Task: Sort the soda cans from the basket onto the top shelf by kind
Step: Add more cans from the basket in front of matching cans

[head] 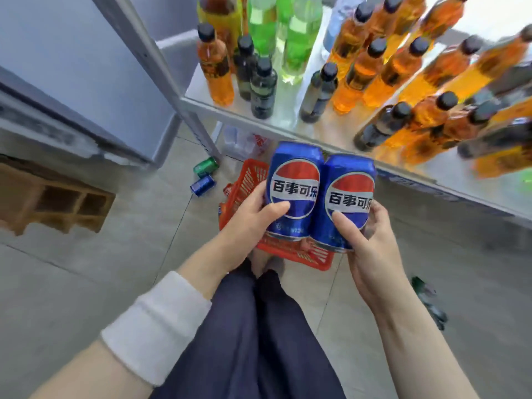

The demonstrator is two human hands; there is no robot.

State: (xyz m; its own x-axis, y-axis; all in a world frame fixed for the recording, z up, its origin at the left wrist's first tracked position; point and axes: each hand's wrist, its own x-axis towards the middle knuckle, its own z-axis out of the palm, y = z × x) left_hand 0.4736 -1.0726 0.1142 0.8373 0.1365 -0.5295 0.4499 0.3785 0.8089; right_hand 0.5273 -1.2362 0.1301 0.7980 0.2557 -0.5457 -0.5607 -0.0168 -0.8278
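Note:
My left hand [253, 223] grips a blue Pepsi can [295, 180], held upright. Right beside it my right hand [365, 240] grips a second blue Pepsi can [348, 194]; the two cans touch side by side. Both are held above the red basket [247, 180], which stands on the floor below and is largely hidden by the cans and hands. The metal shelf [288, 119] lies just beyond the cans, crowded with bottles.
Orange, green and dark bottles [357, 70] fill the shelf. A green can [205, 166] and a blue can [203, 185] lie on the floor left of the basket. More dark cans [429, 300] lie on the floor at right. A shelf post [161, 67] rises at left.

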